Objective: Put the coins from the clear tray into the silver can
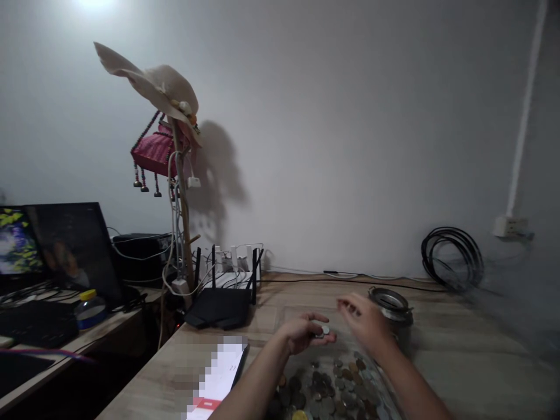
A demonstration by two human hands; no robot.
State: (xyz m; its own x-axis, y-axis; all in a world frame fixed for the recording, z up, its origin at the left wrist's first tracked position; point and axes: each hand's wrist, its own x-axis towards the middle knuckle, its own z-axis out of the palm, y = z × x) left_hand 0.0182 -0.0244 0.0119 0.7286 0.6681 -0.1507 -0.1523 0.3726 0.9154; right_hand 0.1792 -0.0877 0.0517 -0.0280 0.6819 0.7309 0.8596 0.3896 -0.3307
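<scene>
My left hand (304,333) hovers over the wooden table (459,361) with its fingers curled round a small stack of coins (322,332). Just to its right, my right hand (363,321) is blurred by motion, fingers loosely bent toward the left hand; whether it holds anything is unclear. Below both hands lies a heap of several mixed coins (332,388) on a clear plastic sheet. A metal tin (391,309) with an open top stands right behind the right hand.
A black router (219,306) with antennas sits at the back left, next to a pole carrying a hat (153,84) and a pink bag. A white paper (216,379) lies front left. Coiled black cable (452,256) hangs on the wall. A laptop (72,248) and bottle stand far left.
</scene>
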